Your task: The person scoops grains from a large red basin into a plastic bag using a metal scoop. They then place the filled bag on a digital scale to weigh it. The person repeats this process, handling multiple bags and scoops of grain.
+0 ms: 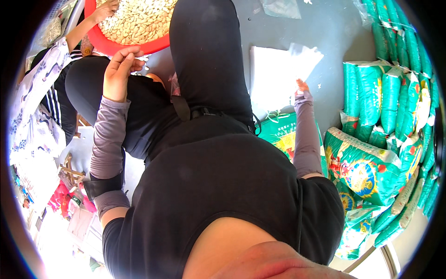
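My left hand is raised by the near rim of a red basin. Its thumb lies close to the curled fingers, and whether something small sits between them is hidden. Pale seeds in shell, which look like pumpkin seeds, fill the basin. Off to the right, my right hand grips the lower end of a clear plastic bag. Beside that bag is a bright white stack or box, washed out by glare. A green printed sack lies below it, partly behind my body.
A co-worker's hand reaches into the basin from the left. Filled green sacks are piled along the right side. A crumpled clear plastic sheet lies on the grey floor. A wooden stool stands at left.
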Tool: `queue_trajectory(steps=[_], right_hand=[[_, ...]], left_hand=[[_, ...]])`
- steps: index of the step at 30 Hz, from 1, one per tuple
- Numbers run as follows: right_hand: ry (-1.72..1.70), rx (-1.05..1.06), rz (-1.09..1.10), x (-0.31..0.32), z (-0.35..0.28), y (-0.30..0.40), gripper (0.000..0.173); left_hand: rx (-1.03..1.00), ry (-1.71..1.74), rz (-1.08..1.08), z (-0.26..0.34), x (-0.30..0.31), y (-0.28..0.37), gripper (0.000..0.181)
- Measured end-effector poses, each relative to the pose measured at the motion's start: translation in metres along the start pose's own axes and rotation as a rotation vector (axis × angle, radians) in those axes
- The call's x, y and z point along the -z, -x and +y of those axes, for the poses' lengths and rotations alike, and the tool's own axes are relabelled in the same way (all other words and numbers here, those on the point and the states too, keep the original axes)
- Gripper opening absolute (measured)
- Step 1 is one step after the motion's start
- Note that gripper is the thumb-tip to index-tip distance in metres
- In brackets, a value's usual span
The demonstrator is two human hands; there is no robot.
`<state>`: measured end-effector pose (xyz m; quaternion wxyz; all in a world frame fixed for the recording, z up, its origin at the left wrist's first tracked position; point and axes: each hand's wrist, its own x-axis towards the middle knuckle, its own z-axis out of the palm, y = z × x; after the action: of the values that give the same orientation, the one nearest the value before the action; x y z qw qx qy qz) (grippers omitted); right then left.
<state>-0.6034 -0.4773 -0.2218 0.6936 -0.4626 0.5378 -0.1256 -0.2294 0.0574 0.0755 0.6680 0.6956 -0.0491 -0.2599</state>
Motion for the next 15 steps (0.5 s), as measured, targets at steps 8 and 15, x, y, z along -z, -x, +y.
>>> queue_trajectory(steps=[8, 15], right_hand=[[-0.201, 0.108, -0.718, -0.171, -0.189, 0.149, 0.034], [0.522, 0.976, -0.929, -0.299, -0.231, 0.229, 0.024]], left_hand=[[-0.176, -0.129, -0.34, 0.044, -0.062, 0.012, 0.027], [-0.294, -0.106, -0.605, 0.056, -0.14, -0.003, 0.088]])
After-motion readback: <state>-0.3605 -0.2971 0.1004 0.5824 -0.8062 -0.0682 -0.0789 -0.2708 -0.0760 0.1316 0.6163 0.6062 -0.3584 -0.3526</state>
